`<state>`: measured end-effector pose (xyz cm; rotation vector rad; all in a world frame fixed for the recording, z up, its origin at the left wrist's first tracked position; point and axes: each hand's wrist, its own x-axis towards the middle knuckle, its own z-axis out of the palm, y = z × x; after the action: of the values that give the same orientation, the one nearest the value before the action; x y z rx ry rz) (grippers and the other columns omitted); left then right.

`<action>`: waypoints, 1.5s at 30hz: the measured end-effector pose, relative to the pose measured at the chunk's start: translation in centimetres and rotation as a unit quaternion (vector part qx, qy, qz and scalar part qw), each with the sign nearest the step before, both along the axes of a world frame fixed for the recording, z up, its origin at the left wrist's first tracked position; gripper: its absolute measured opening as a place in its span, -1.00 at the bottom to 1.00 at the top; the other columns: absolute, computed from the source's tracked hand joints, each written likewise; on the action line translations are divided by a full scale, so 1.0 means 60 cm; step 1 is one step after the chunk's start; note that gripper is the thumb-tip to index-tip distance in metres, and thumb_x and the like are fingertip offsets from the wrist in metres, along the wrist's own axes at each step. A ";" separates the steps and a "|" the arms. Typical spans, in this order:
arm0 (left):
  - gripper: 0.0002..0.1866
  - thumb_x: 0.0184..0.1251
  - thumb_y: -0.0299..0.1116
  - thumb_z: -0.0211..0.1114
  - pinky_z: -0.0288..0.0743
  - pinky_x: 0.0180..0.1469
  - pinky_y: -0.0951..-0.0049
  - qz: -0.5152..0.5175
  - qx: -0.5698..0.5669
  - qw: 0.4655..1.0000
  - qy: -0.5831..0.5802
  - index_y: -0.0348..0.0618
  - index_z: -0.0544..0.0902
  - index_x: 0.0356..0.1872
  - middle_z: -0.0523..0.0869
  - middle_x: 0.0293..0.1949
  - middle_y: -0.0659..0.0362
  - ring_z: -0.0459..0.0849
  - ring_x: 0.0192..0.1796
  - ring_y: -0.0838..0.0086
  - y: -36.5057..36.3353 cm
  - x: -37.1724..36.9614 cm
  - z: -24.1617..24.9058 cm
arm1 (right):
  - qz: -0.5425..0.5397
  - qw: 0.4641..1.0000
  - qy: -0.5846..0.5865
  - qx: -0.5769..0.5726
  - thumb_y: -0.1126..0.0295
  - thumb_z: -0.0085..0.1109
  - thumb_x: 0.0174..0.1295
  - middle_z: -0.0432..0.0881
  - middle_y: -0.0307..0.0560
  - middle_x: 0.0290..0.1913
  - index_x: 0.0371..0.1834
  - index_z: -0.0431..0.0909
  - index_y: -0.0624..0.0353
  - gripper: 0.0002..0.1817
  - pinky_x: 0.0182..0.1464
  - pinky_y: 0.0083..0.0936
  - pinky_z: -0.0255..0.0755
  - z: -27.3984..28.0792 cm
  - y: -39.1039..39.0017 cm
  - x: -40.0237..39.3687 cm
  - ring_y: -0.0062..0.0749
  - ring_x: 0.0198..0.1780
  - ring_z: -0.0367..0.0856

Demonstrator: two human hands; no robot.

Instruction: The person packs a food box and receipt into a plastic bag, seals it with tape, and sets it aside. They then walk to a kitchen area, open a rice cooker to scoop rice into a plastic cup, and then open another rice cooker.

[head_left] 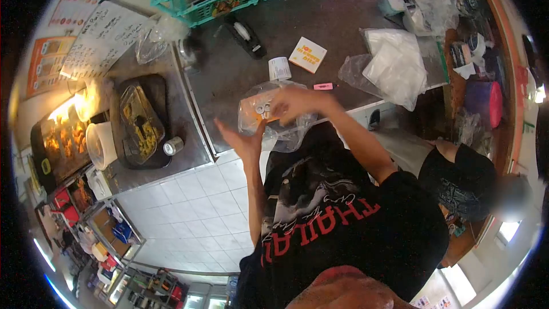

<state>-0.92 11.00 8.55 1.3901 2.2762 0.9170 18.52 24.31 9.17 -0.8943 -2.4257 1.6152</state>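
Observation:
A clear plastic bag lies at the front edge of the dark counter, with an orange-brown item and small round silvery pieces showing in it. My left hand is at the bag's near left side, fingers spread and holding nothing. Over the bag's right part is my right hand, its fingers curved down and blurred; whether they grip the plastic cannot be made out. Just beyond the bag stands a white printed roll or cup. A pink marker lies to the right, below a white card with orange lettering.
A black tape dispenser is farther back, before teal baskets. A stack of clear bags lies at right. On the left are a black tray of food and a can. Another person is at right.

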 end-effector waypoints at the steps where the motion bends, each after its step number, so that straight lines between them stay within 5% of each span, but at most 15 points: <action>1: 0.21 -0.11 -0.23 0.61 0.09 0.43 0.01 -0.036 -0.044 0.998 0.020 -0.38 -0.08 0.46 0.18 0.41 -0.23 0.17 0.43 -0.07 0.009 0.003 0.003 | -0.091 0.990 0.054 -0.097 0.31 0.48 -0.19 0.72 -0.01 -0.26 -0.26 0.65 0.22 -0.61 -0.13 -0.27 0.55 0.022 0.042 0.037 -0.13 -0.21 0.69; 2: 0.22 -0.14 -0.22 0.61 0.08 0.42 -0.02 -0.072 -0.088 0.993 0.039 -0.37 -0.08 0.46 0.16 0.41 -0.27 0.15 0.43 -0.13 0.015 0.005 0.005 | -0.251 0.967 0.045 -0.010 0.30 0.49 -0.18 0.71 -0.08 -0.35 -0.30 0.65 0.23 -0.63 -0.14 -0.37 0.55 -0.011 0.072 0.059 -0.20 -0.28 0.70; 5: -0.32 -0.02 -0.40 0.48 0.41 0.15 0.09 -0.051 -0.038 0.997 -0.045 -0.31 0.43 0.19 0.55 0.09 -0.19 0.51 0.15 -0.07 -0.003 -0.026 -0.076 | -0.314 0.850 -0.330 0.263 0.11 0.54 -0.29 0.45 0.12 0.21 0.35 0.31 0.02 -0.01 0.17 -0.10 0.44 -0.109 0.146 0.107 0.07 0.29 0.39; 8: -0.64 0.03 -0.46 0.43 0.50 -0.09 0.16 -0.036 0.015 0.999 -0.004 -0.29 0.61 -0.10 0.65 -0.19 -0.08 0.63 -0.11 0.03 -0.003 -0.043 -0.038 | -0.281 0.859 -0.384 0.191 0.06 0.57 -0.37 0.25 0.20 0.33 0.50 0.02 -0.10 0.25 0.27 0.04 0.32 -0.183 0.145 0.118 0.25 0.38 0.18; 11: -0.76 0.03 -0.46 0.43 0.48 -0.22 0.19 -0.008 0.033 0.999 0.039 -0.29 0.62 -0.26 0.63 -0.34 -0.01 0.61 -0.27 0.10 0.003 -0.050 0.032 | -0.297 0.836 -0.403 0.223 0.09 0.56 -0.39 0.35 0.22 0.21 0.50 0.07 -0.06 0.23 0.24 0.05 0.33 -0.116 0.128 0.114 0.23 0.25 0.31; 16: -0.80 0.10 -0.41 0.45 0.41 -0.32 0.38 0.033 0.047 0.998 0.003 -0.26 0.60 -0.34 0.55 -0.45 0.14 0.53 -0.39 0.38 -0.008 -0.056 0.065 | -0.212 0.924 -0.157 0.276 0.15 0.54 -0.43 0.41 0.20 0.11 0.45 0.18 0.04 0.18 0.20 -0.05 0.33 0.119 0.042 0.097 0.16 0.14 0.39; 20: -0.87 0.30 -0.39 0.33 0.26 -0.39 0.61 0.075 0.057 0.920 -0.380 -0.22 0.65 -0.23 0.51 -0.48 0.38 0.42 -0.42 0.69 -0.021 -0.056 0.052 | 0.019 0.980 0.142 0.136 0.26 0.53 -0.46 0.48 0.13 0.07 0.39 0.25 0.12 0.11 0.19 -0.17 0.36 0.166 -0.022 0.020 0.03 0.12 0.45; 23: -0.85 0.38 -0.39 0.26 0.14 -0.42 0.68 0.066 0.109 0.865 -0.485 -0.20 0.67 -0.12 0.50 -0.47 0.46 0.35 -0.44 0.79 -0.017 -0.048 0.055 | 0.174 0.977 0.063 -0.106 0.23 0.53 -0.44 0.53 0.12 0.05 0.39 0.25 0.14 0.11 0.14 -0.20 0.41 0.049 -0.014 -0.036 0.04 0.14 0.48; 28: -0.80 0.35 -0.39 0.28 0.04 -0.49 0.69 0.018 0.074 0.907 -0.415 -0.15 0.69 -0.06 0.58 -0.40 0.46 0.30 -0.47 0.83 -0.043 -0.057 0.084 | -0.011 0.990 -0.022 0.141 0.16 0.59 -0.46 0.52 0.10 0.17 0.46 0.17 -0.02 0.21 0.18 -0.15 0.40 -0.111 -0.027 -0.096 0.03 0.25 0.44; 30: -0.70 0.36 -0.37 0.26 0.42 -0.23 0.64 0.031 0.102 0.882 -0.460 -0.24 0.64 0.06 0.70 -0.14 0.26 0.59 -0.21 0.67 -0.054 -0.063 0.047 | -0.068 0.950 -0.003 0.306 0.12 0.58 -0.41 0.51 0.10 0.20 0.46 0.19 -0.08 0.17 0.25 -0.11 0.33 -0.162 -0.042 -0.090 0.04 0.28 0.42; 33: -0.71 0.40 -0.39 0.19 0.44 -0.15 0.57 0.053 0.126 0.885 -0.444 -0.30 0.64 0.05 0.69 -0.12 0.24 0.57 -0.19 0.59 -0.024 -0.053 0.079 | -0.111 0.906 0.033 0.406 0.10 0.51 -0.26 0.50 0.11 0.21 0.42 0.25 -0.08 0.03 0.37 -0.09 0.17 -0.193 -0.063 -0.056 0.05 0.31 0.39; 36: -0.71 0.42 -0.40 0.16 0.45 -0.10 0.52 0.095 0.113 0.895 -0.420 -0.32 0.65 0.05 0.68 -0.08 0.20 0.57 -0.13 0.55 -0.004 -0.062 0.080 | -0.019 0.971 -0.059 0.230 0.20 0.47 -0.11 0.53 0.12 0.21 0.37 0.34 0.06 -0.13 0.39 -0.12 0.19 0.023 -0.068 0.011 0.00 0.30 0.44; 40: -0.68 0.39 -0.35 0.20 0.48 0.01 0.40 0.088 0.100 0.913 -0.385 -0.36 0.65 0.04 0.66 0.02 0.12 0.60 -0.02 0.42 0.010 -0.065 0.061 | 0.013 0.982 0.127 -0.139 0.37 0.43 0.07 0.64 0.08 0.09 0.26 0.45 0.24 -0.36 0.18 -0.25 0.47 0.183 -0.020 0.166 -0.17 0.10 0.63; 42: -0.65 0.38 -0.31 0.21 0.48 0.06 0.33 0.098 0.102 0.929 -0.342 -0.37 0.64 0.05 0.65 0.05 0.07 0.60 0.03 0.36 0.024 -0.040 0.098 | -0.160 0.960 0.218 -0.074 0.42 0.32 0.21 0.71 -0.04 -0.03 0.16 0.54 0.26 -0.57 0.03 -0.45 0.57 0.207 0.030 0.290 -0.46 -0.04 0.68; 45: -0.55 0.40 -0.15 0.17 0.48 0.18 0.28 0.160 0.061 0.957 -0.235 -0.35 0.62 0.08 0.63 0.11 -0.08 0.60 0.13 0.19 0.012 -0.134 -0.031 | -0.498 0.836 -0.060 0.221 0.40 0.34 0.11 0.75 -0.04 -0.24 -0.17 0.73 0.17 -0.78 -0.19 -0.46 0.59 0.091 0.150 0.535 -0.36 -0.27 0.74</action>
<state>-8.97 11.73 6.71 0.7390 2.1215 1.3438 50.62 33.31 14.66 -1.7408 -1.6782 0.5936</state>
